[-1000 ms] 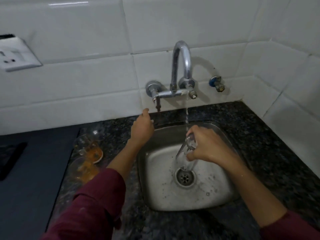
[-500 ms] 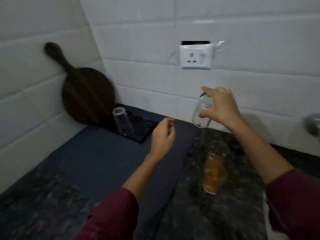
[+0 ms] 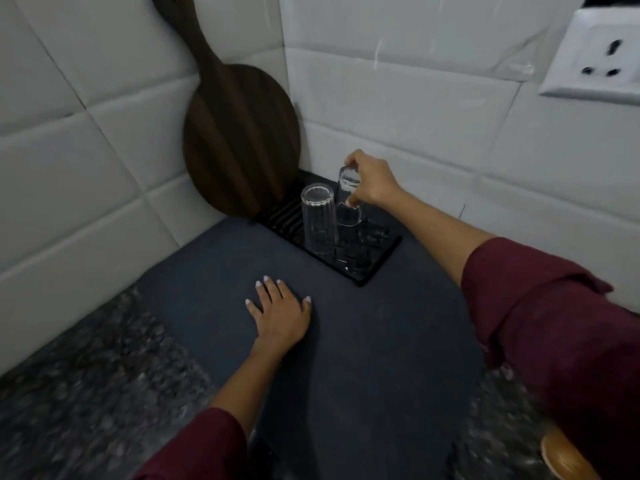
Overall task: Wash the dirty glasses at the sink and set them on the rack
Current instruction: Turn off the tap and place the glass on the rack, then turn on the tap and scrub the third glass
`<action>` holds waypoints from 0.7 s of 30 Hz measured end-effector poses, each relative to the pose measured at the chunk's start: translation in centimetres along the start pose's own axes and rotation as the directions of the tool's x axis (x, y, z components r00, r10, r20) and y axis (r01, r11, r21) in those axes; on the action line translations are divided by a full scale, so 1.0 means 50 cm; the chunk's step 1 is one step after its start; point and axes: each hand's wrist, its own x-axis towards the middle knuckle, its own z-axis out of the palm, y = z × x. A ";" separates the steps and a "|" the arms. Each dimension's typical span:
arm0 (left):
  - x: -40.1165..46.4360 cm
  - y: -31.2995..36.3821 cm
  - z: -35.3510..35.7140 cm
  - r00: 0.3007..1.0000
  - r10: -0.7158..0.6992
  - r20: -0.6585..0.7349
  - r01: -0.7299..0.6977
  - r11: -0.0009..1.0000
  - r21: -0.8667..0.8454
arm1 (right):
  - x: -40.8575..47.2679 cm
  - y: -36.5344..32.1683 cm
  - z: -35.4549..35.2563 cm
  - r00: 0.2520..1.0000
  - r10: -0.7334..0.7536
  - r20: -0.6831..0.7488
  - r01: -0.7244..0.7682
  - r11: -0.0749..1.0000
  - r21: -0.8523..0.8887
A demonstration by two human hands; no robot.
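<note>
A black ribbed rack [image 3: 372,263] lies in the counter's far corner. One clear glass [image 3: 318,221] stands upside down on it. My right hand [image 3: 372,180] grips a second clear glass [image 3: 348,206] by its base, upside down, just right of the first, its rim at or just above the rack. My left hand [image 3: 280,313] rests flat, fingers spread, on the dark blue mat [image 3: 363,341] in front of the rack. A dirty glass with orange residue [image 3: 564,459] shows partly at the bottom right edge.
A round dark wooden board [image 3: 239,140] leans in the tiled corner right behind the rack. A white wall socket [image 3: 602,57] sits at the upper right. Speckled granite counter [image 3: 86,393] surrounds the mat.
My view swung from the sink to the left corner. My right hand carried the washed glass over to the rack beside the standing one. My left hand dropped flat onto the mat.
</note>
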 end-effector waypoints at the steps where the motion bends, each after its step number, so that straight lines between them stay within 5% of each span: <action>1: 0.004 0.000 0.007 1.000 -0.007 0.008 0.006 1.000 0.029 | 0.013 0.000 0.010 1.000 -0.015 0.009 0.015 1.000 -0.018; 17: -0.001 0.012 0.003 0.999 -0.023 0.028 0.021 0.996 0.086 | 0.032 0.013 0.032 0.986 -0.067 0.151 0.085 0.989 -0.121; 21: -0.053 0.063 0.002 0.996 0.092 0.015 -0.091 0.995 -0.031 | -0.059 0.035 -0.036 0.991 -0.035 0.126 0.040 0.999 -0.035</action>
